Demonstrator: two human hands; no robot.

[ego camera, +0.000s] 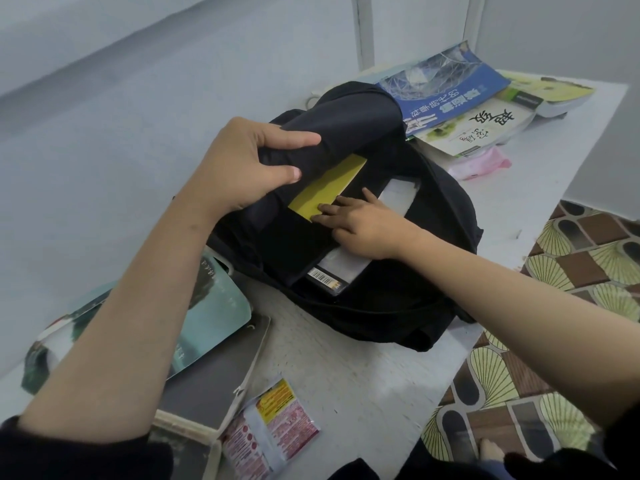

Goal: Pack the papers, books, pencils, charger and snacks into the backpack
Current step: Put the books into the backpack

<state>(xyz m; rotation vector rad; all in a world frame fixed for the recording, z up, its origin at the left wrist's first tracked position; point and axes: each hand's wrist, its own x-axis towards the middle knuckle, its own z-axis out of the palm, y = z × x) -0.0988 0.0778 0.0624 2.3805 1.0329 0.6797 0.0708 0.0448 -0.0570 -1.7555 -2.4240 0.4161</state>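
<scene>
A black backpack (374, 306) lies open on a white table (346, 386). The left hand (242, 164) grips the top flap of the bag and holds it up; its fingers are curled round the dark cloth. The right hand (363, 223) is inside the opening. Its fingers are straight and press flat on a yellow flat thing (329, 188). Part of that yellow thing is tucked under the flap, so it is hard to tell if it is a book or a folder.

Some white paper (398, 199) shows inside the bag, behind the right hand. A barcode book (325, 280) peeks out lower down, and most of it is hidden by the black cloth.

A blue book (446, 84) leans on the far end of the bag, on top of a white and green book (474, 133). A pink packet (481, 164) lies just beside them.

The left arm covers much of a teal book (214, 306), which rests on a grey book (221, 375). A red and yellow snack packet (273, 420) lies on the table near the bottom edge. Its words are too small to read.
</scene>
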